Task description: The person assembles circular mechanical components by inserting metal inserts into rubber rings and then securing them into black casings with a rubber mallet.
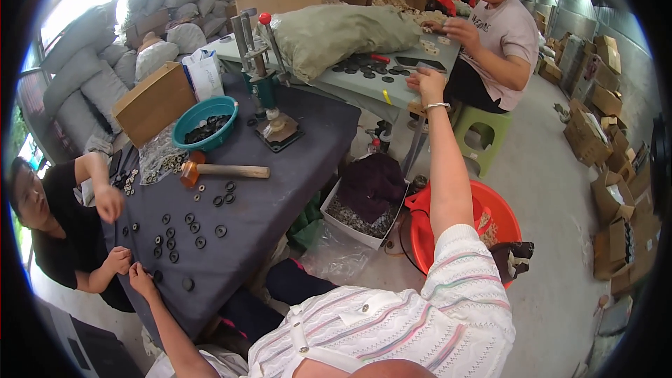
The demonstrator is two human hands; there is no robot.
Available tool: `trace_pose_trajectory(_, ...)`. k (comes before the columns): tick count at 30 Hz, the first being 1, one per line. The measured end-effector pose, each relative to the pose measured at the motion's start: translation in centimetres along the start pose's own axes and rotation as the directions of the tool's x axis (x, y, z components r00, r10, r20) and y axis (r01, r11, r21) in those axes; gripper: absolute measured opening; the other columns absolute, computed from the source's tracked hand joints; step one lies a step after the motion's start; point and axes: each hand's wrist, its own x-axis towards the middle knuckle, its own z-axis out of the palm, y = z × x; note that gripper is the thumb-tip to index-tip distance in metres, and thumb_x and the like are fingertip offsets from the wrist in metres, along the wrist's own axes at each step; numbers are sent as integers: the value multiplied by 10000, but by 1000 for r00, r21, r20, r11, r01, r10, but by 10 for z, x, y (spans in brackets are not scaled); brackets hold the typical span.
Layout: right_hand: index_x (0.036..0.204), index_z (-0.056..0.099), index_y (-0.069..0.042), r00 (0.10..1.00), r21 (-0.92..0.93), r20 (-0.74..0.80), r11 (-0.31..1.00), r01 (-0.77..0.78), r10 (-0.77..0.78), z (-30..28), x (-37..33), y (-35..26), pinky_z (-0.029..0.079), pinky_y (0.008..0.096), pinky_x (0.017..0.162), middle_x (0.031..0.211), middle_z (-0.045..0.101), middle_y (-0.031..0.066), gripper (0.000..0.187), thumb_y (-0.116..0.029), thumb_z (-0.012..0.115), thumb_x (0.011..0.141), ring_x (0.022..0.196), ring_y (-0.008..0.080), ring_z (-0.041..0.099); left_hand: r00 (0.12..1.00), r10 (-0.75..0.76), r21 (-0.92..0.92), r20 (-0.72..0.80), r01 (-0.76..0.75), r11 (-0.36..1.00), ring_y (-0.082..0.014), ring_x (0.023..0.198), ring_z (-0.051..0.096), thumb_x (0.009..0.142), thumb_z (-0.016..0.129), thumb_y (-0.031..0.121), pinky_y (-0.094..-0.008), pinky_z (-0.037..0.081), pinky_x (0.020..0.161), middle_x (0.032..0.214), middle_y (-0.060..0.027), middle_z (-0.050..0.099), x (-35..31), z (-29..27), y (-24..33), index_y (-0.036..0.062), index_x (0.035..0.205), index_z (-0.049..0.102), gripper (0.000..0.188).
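Left hand (pixel 142 280) curls by dark cloth-covered desk (pixel 315 126) edge, right hand (pixel 427 84) by pale-green desk (pixel 353 85) corner, open floor (pixel 542 175) beyond; grips unclear.

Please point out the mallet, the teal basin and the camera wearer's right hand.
Mallet (pixel 227 170), head view: on its wooden handle.
Teal basin (pixel 204 110), head view: on its inner wall.
Right hand (pixel 429 84), head view: middle of the hand.

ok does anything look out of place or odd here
Mildly odd: a purple cloth lies bunched on the small loose pieces in the white box beside the dark-covered table, apparently hiding some of them; crumpled clear plastic is loose nearby.
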Motion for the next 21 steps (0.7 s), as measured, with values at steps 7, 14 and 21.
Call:
trace_pose_trajectory(7, 1144, 550, 112, 996, -114, 78, 992, 57, -49, -7, -1, 2, 570, 293, 623, 910, 648, 171, 307, -6, 524, 861, 723, 221, 671, 1000, -11, 26, -10, 12, 1000, -59, 433, 413, 921, 567, 147, -213, 326, 397, 634, -2, 506, -6, 12, 11, 21, 926, 604, 132)
trace_pose_trajectory(14, 1132, 560, 104, 995, -117, 90, 992, 56, -46, -6, -2, 3, 567, 288, 621, 907, 649, 156, 297, -8, 521, 860, 704, 207, 663, 1000, 19, 101, -17, -17, 995, -60, 433, 414, 924, 563, 151, -216, 321, 396, 629, 0, 507, -4, 11, 8, 21, 917, 606, 138)
trace_pose_trajectory(21, 1131, 567, 97, 994, -128, 95, 990, 62, -51, -5, -3, 3, 563, 289, 623, 916, 651, 157, 296, -8, 514, 860, 708, 200, 663, 1000, 17, 95, -10, -16, 995, -58, 434, 412, 923, 565, 157, -220, 324, 400, 626, 2, 513, 0, 10, 3, 26, 917, 614, 140)
